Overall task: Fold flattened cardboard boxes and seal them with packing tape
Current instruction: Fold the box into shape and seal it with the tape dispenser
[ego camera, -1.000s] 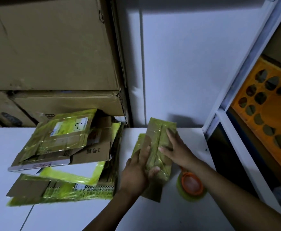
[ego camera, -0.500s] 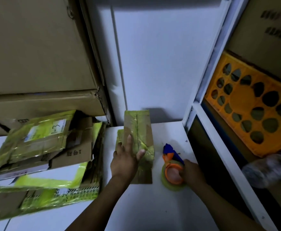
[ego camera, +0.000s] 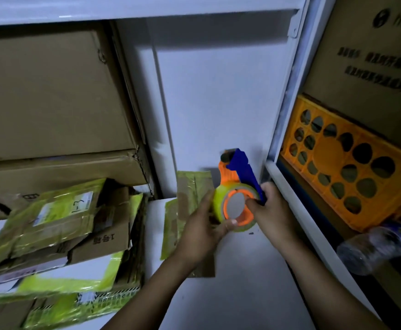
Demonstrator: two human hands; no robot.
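Note:
An orange and blue tape dispenser [ego camera: 236, 184] with a roll of yellow-green tape is lifted above the white table [ego camera: 242, 287]. My right hand [ego camera: 271, 210] grips it from the right, thumb at the roll's orange core. My left hand [ego camera: 204, 229] holds the roll from the left, thumb under its lower edge. Behind my left hand a small folded cardboard box [ego camera: 190, 203] wrapped in yellow-green tape lies on the table, partly hidden.
A heap of flattened, taped cardboard boxes [ego camera: 59, 232] lies at the left, under large stacked cartons [ego camera: 51, 103]. An orange crate [ego camera: 344, 167] and a plastic bottle [ego camera: 380, 244] sit on the shelf at the right, behind a white frame [ego camera: 290, 186].
My right hand has lifted the tape dispenser off the table. My left hand has left the small box and taken hold of the roll. The view has tilted upward.

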